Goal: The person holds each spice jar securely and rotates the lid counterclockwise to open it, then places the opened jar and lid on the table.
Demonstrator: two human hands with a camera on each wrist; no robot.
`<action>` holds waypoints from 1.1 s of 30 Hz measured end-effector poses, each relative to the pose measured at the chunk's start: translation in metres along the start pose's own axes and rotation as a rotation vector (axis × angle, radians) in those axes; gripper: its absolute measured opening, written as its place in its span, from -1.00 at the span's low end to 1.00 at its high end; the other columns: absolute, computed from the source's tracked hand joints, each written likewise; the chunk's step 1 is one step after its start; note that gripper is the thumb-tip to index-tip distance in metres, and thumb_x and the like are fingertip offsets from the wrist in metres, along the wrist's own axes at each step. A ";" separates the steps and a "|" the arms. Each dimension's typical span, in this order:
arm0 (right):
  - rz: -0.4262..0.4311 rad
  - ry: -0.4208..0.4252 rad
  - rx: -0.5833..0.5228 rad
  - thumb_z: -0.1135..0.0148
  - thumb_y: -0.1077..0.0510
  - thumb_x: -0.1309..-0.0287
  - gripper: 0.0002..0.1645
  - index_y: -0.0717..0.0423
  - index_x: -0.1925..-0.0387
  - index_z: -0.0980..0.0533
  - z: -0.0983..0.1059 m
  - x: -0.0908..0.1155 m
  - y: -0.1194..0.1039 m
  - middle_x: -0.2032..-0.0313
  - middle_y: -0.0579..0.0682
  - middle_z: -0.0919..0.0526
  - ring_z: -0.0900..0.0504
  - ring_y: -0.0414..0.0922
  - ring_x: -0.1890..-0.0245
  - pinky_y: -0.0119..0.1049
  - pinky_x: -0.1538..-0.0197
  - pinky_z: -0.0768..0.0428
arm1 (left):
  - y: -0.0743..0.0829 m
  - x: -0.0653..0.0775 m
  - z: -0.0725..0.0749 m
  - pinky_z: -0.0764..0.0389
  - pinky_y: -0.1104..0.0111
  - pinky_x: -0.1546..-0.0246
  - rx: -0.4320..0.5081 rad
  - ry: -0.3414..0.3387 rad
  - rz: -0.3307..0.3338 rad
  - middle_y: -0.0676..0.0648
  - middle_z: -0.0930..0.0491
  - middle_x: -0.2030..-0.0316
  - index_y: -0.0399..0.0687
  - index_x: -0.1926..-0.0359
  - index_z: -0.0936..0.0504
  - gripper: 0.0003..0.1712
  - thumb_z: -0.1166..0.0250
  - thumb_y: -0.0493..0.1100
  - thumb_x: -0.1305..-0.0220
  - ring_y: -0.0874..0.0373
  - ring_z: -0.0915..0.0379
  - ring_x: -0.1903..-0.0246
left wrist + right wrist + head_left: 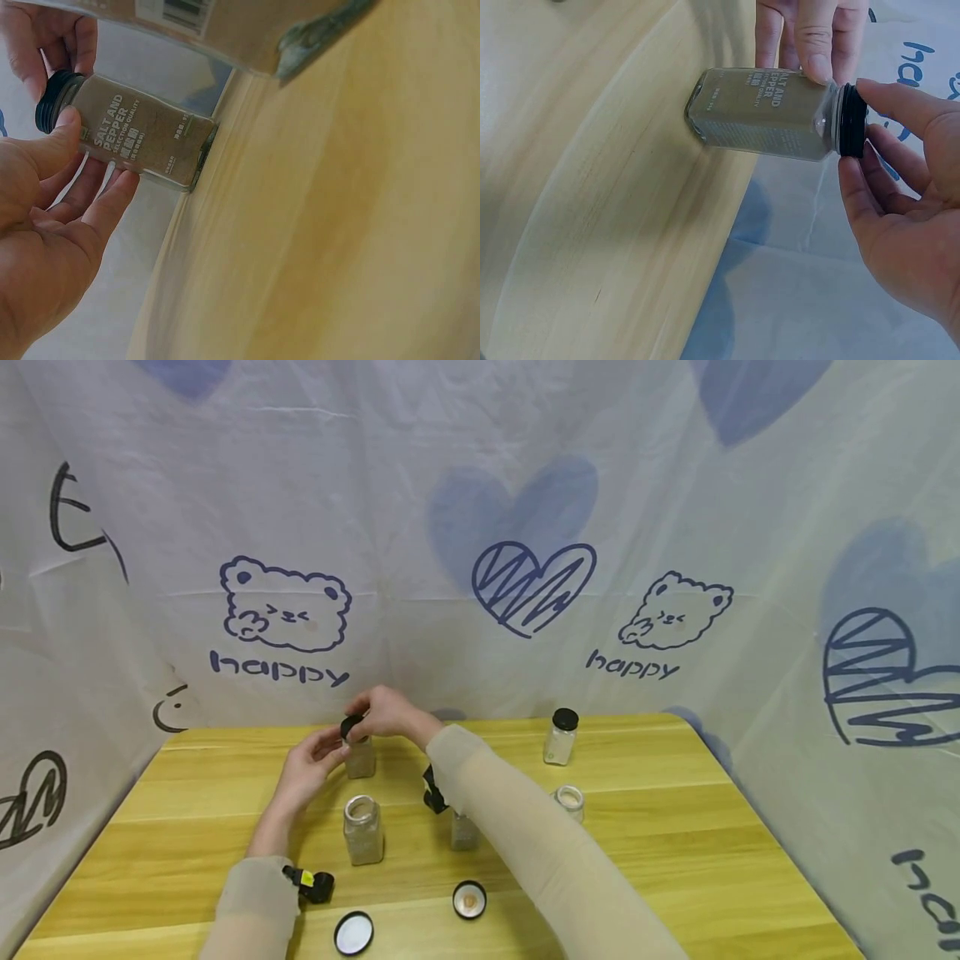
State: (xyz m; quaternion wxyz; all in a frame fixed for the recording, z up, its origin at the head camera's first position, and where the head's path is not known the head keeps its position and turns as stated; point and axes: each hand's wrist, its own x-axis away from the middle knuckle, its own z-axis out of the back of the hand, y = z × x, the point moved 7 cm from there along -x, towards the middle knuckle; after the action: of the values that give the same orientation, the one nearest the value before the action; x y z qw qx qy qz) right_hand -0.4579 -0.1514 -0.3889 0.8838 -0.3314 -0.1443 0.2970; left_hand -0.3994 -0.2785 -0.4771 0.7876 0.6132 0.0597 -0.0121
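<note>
A square glass spice jar [361,760] printed "SALT AND PEPPER" stands at the table's back left, full of brownish powder. My left hand [303,768] holds its side, thumb near the neck and fingers behind, as the left wrist view shows. On top sits a black screw lid [853,121], and my right hand [393,717] pinches its rim between thumb and fingers. Just in front of this jar stands a lidless jar [363,833]; its glass also fills the top of the left wrist view.
Two loose black lids, one left [353,933] and one right [469,900], lie near the front with their insides up. My right sleeve partly covers a jar [464,833] and an open jar [570,800]. A capped jar [559,745] stands at back right. A printed cloth [420,652] hangs behind.
</note>
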 end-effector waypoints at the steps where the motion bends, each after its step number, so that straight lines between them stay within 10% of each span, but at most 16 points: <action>1: -0.001 -0.001 0.001 -0.51 0.25 -0.18 -0.55 0.24 -0.12 -0.68 0.000 0.000 0.000 -0.01 0.08 -0.76 -0.65 -0.15 0.08 -0.52 0.03 -0.60 | 0.000 0.000 0.000 -0.53 0.68 -0.06 0.004 0.002 0.000 -0.43 -0.44 -0.35 -0.38 -0.47 -0.34 -0.41 -0.23 -0.24 -0.55 -0.24 -0.39 -0.35; 33: 0.016 -0.012 0.017 -0.53 0.25 -0.16 -0.47 0.23 -0.18 -0.64 -0.001 0.001 -0.001 -0.10 0.08 -0.73 -0.66 -0.12 -0.02 -0.53 -0.03 -0.59 | -0.001 -0.001 0.000 -0.53 0.68 -0.06 0.004 0.008 -0.006 -0.43 -0.44 -0.35 -0.39 -0.46 -0.34 -0.42 -0.22 -0.26 -0.55 -0.25 -0.39 -0.35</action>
State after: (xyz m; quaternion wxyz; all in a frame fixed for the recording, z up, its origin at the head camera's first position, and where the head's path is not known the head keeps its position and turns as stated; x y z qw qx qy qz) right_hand -0.4559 -0.1519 -0.3893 0.8832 -0.3233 -0.1445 0.3075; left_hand -0.4002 -0.2791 -0.4782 0.7862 0.6144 0.0647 -0.0121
